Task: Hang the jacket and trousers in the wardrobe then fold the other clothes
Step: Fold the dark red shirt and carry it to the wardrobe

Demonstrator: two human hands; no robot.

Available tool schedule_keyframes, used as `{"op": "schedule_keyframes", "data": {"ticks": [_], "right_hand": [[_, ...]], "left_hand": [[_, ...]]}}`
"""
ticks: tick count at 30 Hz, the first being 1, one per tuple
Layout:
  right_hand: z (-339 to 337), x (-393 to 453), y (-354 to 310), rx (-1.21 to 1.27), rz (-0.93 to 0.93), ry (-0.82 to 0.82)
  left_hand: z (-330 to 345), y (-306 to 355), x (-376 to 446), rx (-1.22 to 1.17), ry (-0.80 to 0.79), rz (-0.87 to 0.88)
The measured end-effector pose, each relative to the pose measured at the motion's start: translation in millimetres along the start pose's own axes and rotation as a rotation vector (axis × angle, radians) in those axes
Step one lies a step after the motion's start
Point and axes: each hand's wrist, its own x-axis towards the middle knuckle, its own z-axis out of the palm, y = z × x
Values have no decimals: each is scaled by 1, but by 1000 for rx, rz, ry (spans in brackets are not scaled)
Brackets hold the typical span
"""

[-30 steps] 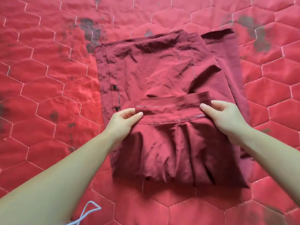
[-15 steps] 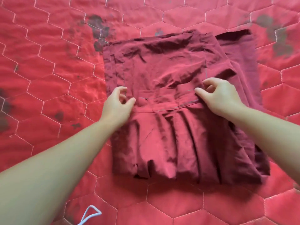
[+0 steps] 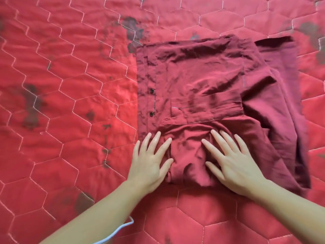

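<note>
A dark red buttoned shirt [image 3: 202, 81] lies folded into a rough rectangle on the red quilted bedcover [image 3: 70, 85]. Its button strip with two dark buttons runs down the left edge, and a cuff band crosses the middle. My left hand [image 3: 151, 162] lies flat with spread fingers on the shirt's near left corner, partly over the quilt. My right hand [image 3: 230, 159] presses flat with straight fingers on the near half of the shirt. A loose layer of the shirt sticks out along the right side.
The quilt has white hexagon stitching and several dark stains, some just beyond the shirt's far left corner [image 3: 133, 30]. A thin white cord [image 3: 121, 228] shows under my left forearm near the bottom edge.
Both hands let go of the cuff band they were pinching and slid toward me. They now lie flat on the near part of the shirt. The view shifted left.
</note>
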Motion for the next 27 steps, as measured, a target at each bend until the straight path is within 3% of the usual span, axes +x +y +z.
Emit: {"op": "schedule_keyframes", "data": {"ticks": [2, 4, 6, 9, 13, 17, 20, 22, 24, 27], "right_hand": [[-1, -13, -10, 18, -68, 61], [1, -35, -12, -3, -150, 64], [4, -56, -1, -35, -124, 50], [5, -81, 25, -67, 46, 93], [3, -98, 61, -76, 176, 145], [-2, -109, 84, -41, 178, 142], [-1, -119, 94, -65, 173, 142], [2, -125, 98, -82, 190, 155], [5, -129, 100, -113, 199, 172], [10, -133, 99, -117, 163, 187]], "left_hand": [[-4, 9, -10, -44, 70, 118], [-4, 15, -20, 12, 52, 313], [0, 12, -21, 81, 8, 397], [2, 5, -12, 74, -11, 307], [-7, -6, -4, 138, 37, 369], [-20, -38, -1, 323, -50, 349], [-23, -41, -6, 481, -166, 243], [-23, -28, -8, 530, -160, 171], [-22, 0, -11, 497, -123, 206], [-11, 54, -15, 328, -93, 401]]}}
